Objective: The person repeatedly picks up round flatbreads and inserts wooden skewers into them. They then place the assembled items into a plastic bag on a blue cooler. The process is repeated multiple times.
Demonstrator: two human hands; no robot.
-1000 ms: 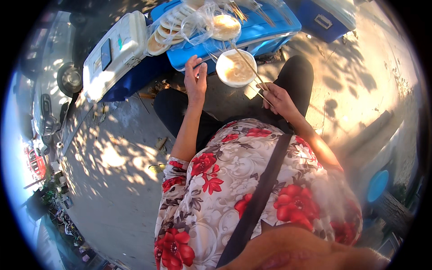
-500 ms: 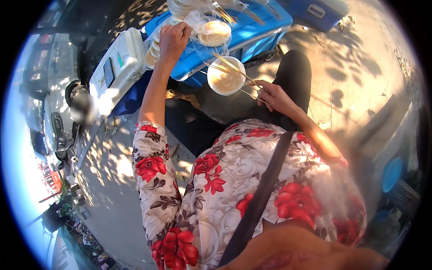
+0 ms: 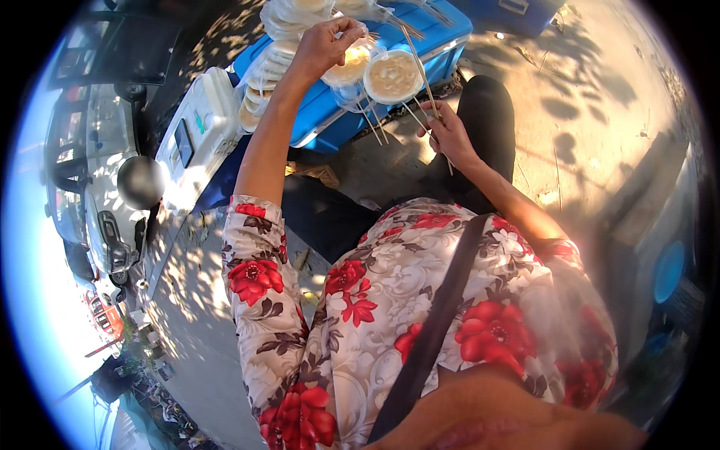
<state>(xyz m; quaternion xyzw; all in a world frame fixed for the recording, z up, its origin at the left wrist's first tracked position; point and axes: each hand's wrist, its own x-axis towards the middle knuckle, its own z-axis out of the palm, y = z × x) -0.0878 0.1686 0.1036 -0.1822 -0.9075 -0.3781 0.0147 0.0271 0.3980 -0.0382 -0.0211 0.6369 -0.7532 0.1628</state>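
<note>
My left hand (image 3: 330, 46) is above the blue box, fingers pinched on the gathered edge of a clear plastic bag. Below those fingers lies a round, pale yellow, wafer-like piece (image 3: 349, 66) in clear plastic. Thin wooden sticks (image 3: 375, 120) poke out toward me from under it. In my right hand (image 3: 448, 135), closed near my right knee, a long thin wooden stick (image 3: 420, 64) slants up and away. Another thin stick runs from that hand to a round white bowl (image 3: 393, 77) with a pale, creamy mass; whether they are joined cannot be made out.
The blue box (image 3: 319, 120) carries stacks of bagged pale rounds (image 3: 279, 60) at its left and bundled sticks at its far side. Left of it, a white cooler box (image 3: 199, 120) bears a phone (image 3: 183, 142). A dark blue box (image 3: 502, 16) stands far right. Parked vehicles line the left.
The white bowl has moved away from me and slightly right, now beside the bagged round. My left hand has shifted right and farther away. The long stick in my right hand points more steeply away.
</note>
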